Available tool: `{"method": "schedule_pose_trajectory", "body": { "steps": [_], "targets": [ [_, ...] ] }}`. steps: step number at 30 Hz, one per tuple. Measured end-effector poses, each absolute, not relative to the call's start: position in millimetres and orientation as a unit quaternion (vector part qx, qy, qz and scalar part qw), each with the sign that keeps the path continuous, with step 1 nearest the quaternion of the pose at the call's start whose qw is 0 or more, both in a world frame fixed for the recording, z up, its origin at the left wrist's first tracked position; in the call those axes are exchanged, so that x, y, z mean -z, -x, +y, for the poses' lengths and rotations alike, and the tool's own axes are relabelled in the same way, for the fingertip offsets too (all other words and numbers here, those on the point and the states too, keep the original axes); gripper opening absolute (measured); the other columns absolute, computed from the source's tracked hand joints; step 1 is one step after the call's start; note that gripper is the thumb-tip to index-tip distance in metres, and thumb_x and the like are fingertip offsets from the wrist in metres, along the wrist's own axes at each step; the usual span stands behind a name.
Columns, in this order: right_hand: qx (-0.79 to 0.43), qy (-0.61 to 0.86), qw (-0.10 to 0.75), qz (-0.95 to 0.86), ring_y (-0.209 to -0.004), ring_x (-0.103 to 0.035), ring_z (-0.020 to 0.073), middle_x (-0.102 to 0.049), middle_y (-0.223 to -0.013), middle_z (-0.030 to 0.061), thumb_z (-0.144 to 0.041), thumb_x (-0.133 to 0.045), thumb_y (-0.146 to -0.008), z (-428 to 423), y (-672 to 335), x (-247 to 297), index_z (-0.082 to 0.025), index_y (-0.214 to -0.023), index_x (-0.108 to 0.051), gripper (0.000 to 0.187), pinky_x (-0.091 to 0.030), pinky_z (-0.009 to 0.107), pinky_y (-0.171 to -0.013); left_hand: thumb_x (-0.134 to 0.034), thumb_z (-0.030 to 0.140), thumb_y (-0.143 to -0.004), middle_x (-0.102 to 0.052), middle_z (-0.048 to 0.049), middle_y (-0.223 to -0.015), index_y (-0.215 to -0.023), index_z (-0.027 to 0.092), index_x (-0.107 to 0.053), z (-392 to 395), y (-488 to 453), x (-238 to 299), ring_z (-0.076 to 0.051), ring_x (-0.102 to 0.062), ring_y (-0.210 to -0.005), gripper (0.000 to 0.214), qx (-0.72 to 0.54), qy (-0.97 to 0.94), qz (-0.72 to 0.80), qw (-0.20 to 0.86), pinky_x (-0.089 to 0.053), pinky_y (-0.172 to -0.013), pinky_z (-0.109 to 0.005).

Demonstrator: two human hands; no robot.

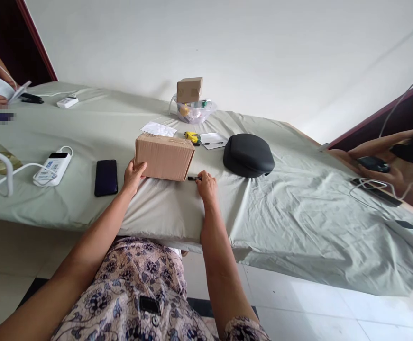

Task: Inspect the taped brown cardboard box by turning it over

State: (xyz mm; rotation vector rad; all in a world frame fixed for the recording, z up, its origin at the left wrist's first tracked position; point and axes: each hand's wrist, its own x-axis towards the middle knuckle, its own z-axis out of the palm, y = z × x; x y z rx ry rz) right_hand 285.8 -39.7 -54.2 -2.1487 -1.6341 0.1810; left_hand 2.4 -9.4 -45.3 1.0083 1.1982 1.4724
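A brown cardboard box (165, 158) is tilted on the cloth-covered table in front of me. My left hand (133, 176) grips its lower left corner, with the thumb on the near face. To the right of the box, my right hand (206, 183) is closed on a black marker (194, 178), whose end points left toward the box's lower right corner. Behind the box are a yellow and black tape measure (192, 137), a sheet of white paper (158, 129), and another white sheet (211, 140) with a black pen (214, 143) on it.
Left of the box lie a dark phone (106, 177) and a white power strip (53, 168). A black hard case (248, 155) sits on the right. By the wall, a clear plastic basket (199, 113) carries a smaller box (189, 90). Other people are at both sides.
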Motion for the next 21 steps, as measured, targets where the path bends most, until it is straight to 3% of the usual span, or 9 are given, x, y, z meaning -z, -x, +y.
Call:
{"method": "schedule_pose_trajectory", "body": {
  "steps": [2,5,9,12,14,17,21],
  "targets": [
    [-0.058,0.772,0.221,-0.594,-0.112,-0.061,0.0283,-0.067,-0.121,0.0133,-0.013,-0.058,-0.091,-36,-285,59,-0.021,-0.127,-0.065,0.037,-0.045,0.040,-0.098,-0.083,0.055,-0.072,-0.067,-0.0136,-0.126,-0.125,0.020,-0.061,-7,-1,46,-0.026,-0.067,-0.110,0.067,-0.601,-0.414,0.490,0.477,-0.056,-0.060,-0.020],
    [-0.043,0.759,0.273,-0.589,-0.110,-0.062,0.0277,-0.068,-0.115,0.0145,-0.011,-0.058,-0.089,-31,-287,62,-0.018,-0.116,-0.069,0.030,-0.045,0.041,-0.099,-0.083,0.055,-0.073,-0.066,-0.0137,-0.128,-0.123,0.020,-0.062,-5,0,47,-0.026,-0.066,-0.112,0.064,-0.599,-0.412,0.494,0.478,-0.056,-0.060,-0.020],
    [0.010,0.683,0.502,-0.530,-0.096,-0.065,0.0228,-0.066,-0.104,0.0108,-0.021,-0.055,-0.091,-26,-288,58,-0.018,-0.105,-0.064,0.017,-0.052,0.039,-0.091,-0.083,0.055,-0.072,-0.067,-0.0138,-0.126,-0.122,0.019,-0.062,-5,-1,48,-0.027,-0.066,-0.111,0.065,-0.604,-0.412,0.491,0.474,-0.056,-0.058,-0.021],
    [0.007,0.553,0.686,-0.473,-0.080,-0.067,0.0166,-0.063,-0.103,0.0064,-0.036,-0.050,-0.096,-29,-282,46,-0.020,-0.110,-0.056,0.022,-0.057,0.036,-0.079,-0.082,0.059,-0.071,-0.067,-0.0137,-0.124,-0.123,0.019,-0.062,-6,-2,49,-0.026,-0.067,-0.106,0.069,-0.607,-0.418,0.490,0.465,-0.056,-0.057,-0.022],
    [0.010,0.454,0.762,-0.462,-0.081,-0.069,0.0160,-0.061,-0.112,0.0070,-0.044,-0.050,-0.097,-34,-272,35,-0.022,-0.114,-0.052,0.027,-0.059,0.037,-0.080,-0.081,0.061,-0.070,-0.068,-0.0136,-0.122,-0.122,0.019,-0.063,-7,-2,50,-0.025,-0.068,-0.101,0.070,-0.607,-0.424,0.489,0.461,-0.056,-0.058,-0.022],
    [0.032,0.366,0.796,-0.481,-0.090,-0.071,0.0197,-0.060,-0.118,0.0089,-0.048,-0.050,-0.099,-46,-251,21,-0.025,-0.114,-0.049,0.027,-0.062,0.042,-0.082,-0.080,0.063,-0.069,-0.068,-0.0134,-0.119,-0.121,0.018,-0.063,-8,-3,51,-0.024,-0.068,-0.099,0.071,-0.605,-0.428,0.486,0.463,-0.057,-0.059,-0.023],
    [0.019,0.301,0.775,-0.555,-0.097,-0.071,0.0220,-0.062,-0.114,0.0078,-0.046,-0.047,-0.102,-53,-229,18,-0.027,-0.112,-0.049,0.021,-0.065,0.043,-0.078,-0.080,0.057,-0.069,-0.067,-0.0136,-0.121,-0.121,0.019,-0.063,-9,-3,51,-0.026,-0.068,-0.103,0.067,-0.606,-0.421,0.490,0.464,-0.058,-0.059,-0.022]
  ]
}}
